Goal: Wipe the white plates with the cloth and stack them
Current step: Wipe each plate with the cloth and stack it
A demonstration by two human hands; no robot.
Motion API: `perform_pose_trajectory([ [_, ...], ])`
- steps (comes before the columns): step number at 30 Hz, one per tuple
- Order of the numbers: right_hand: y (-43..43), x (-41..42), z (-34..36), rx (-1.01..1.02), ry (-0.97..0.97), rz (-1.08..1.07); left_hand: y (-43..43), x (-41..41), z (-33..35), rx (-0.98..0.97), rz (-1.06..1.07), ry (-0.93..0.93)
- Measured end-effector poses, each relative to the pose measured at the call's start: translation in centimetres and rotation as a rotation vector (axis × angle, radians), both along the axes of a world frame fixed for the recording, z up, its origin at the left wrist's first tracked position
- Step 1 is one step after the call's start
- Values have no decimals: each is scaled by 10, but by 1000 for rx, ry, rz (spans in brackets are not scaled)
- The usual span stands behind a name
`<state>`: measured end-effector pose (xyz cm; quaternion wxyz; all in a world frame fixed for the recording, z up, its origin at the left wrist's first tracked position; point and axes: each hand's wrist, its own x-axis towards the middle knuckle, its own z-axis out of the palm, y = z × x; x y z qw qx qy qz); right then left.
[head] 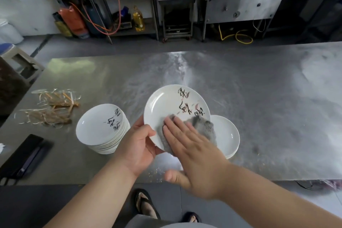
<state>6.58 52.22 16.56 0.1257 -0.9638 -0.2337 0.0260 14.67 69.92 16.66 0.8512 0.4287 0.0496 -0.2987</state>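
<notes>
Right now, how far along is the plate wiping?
Mid-job. In hand: left hand holds a plate while right hand presses the grey cloth on it. Two stacks sit on the table: a tall stack left, a short stack right. Which is wiped, I cannot tell, so the remainder is unclear.

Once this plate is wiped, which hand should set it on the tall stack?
Left. The left hand grips the white round plate by its rim, beside the tall plate stack; the right hand presses the grey cloth.
</notes>
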Motion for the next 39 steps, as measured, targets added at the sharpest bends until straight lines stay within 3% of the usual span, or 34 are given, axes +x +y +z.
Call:
perform_pose_trajectory([
  [7,-28,49,28,-147,-17,-289,-2,-9,0,51,-50,-9],
  [13,3,-10,2,18,-4,-32,3,-1,0,27,31,17],
  [21,-39,44,26,-180,-6,-301,0,-8,-2,44,22,-18],
  [27,-1,-3,2,2,82,-162,4,10,1,60,132,15],
  [34,-37,50,14,-136,76,-362,-3,3,-4,20,108,4],
  [39,-5,7,-5,28,72,-194,-4,15,3,82,184,40],
])
